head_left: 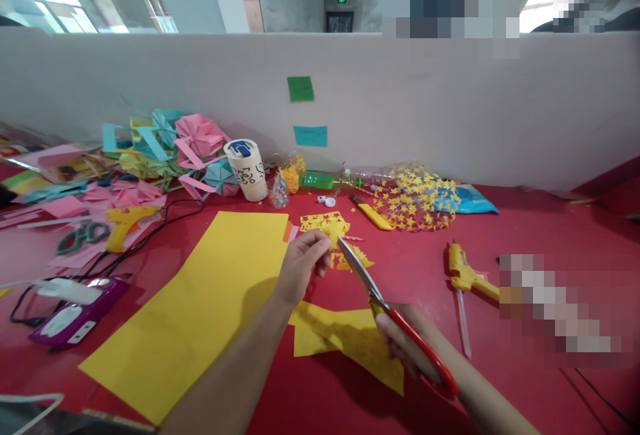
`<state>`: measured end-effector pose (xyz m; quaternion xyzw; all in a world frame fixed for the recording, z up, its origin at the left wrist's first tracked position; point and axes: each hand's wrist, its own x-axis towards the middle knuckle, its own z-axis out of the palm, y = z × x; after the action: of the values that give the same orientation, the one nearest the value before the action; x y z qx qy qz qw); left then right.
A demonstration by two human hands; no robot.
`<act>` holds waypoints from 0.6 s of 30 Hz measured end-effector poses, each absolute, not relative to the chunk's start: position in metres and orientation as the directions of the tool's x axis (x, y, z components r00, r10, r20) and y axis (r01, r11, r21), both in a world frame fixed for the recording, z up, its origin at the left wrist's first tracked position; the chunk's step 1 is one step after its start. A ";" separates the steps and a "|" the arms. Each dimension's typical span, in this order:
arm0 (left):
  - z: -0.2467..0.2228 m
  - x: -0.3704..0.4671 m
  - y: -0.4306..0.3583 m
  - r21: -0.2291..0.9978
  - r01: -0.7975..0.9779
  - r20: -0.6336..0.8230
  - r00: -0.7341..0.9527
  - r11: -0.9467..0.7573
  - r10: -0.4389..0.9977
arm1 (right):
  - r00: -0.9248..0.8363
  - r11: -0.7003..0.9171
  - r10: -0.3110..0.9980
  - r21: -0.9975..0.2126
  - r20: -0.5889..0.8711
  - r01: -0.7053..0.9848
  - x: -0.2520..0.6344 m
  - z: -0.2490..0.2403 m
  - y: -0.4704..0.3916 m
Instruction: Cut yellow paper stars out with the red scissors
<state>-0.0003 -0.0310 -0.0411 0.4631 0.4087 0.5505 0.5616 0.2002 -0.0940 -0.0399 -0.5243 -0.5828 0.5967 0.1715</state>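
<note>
Clearly, the left hand (301,261) has its grip pinched on a small yellow paper piece (335,232), while the right hand (400,331) wraps its grip round red-handled scissors (361,272), tips right by that piece. Beneath, cut yellow paper (320,341) lies on the red counter (410,261); a large yellow sheet (215,288) spreads leftward.
</note>
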 end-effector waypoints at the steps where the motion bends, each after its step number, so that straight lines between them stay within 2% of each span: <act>1: -0.041 0.000 -0.031 0.971 -0.237 0.044 0.093 -0.021 0.995 | -0.391 -0.256 0.822 -0.882 -0.414 0.397 0.200 -0.041 -0.094; 5: -0.043 0.001 -0.032 0.980 -0.199 0.027 0.189 0.011 0.982 | -0.390 -0.232 0.841 -0.901 -0.375 0.368 0.200 -0.043 -0.095; 13: -0.042 -0.001 -0.031 0.962 -0.271 0.077 0.122 -0.042 0.989 | -0.401 -0.190 0.843 -0.896 -0.359 0.402 0.200 -0.043 -0.095; 18: -0.043 -0.002 -0.030 0.951 -0.307 0.079 0.110 -0.041 0.991 | -0.394 -0.220 0.826 -0.874 -0.403 0.434 0.199 -0.043 -0.095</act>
<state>-0.0018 -0.0302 -0.0427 0.4613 0.3704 0.5549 0.5849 0.1993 -0.0947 -0.0428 -0.5239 -0.6012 0.5792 0.1693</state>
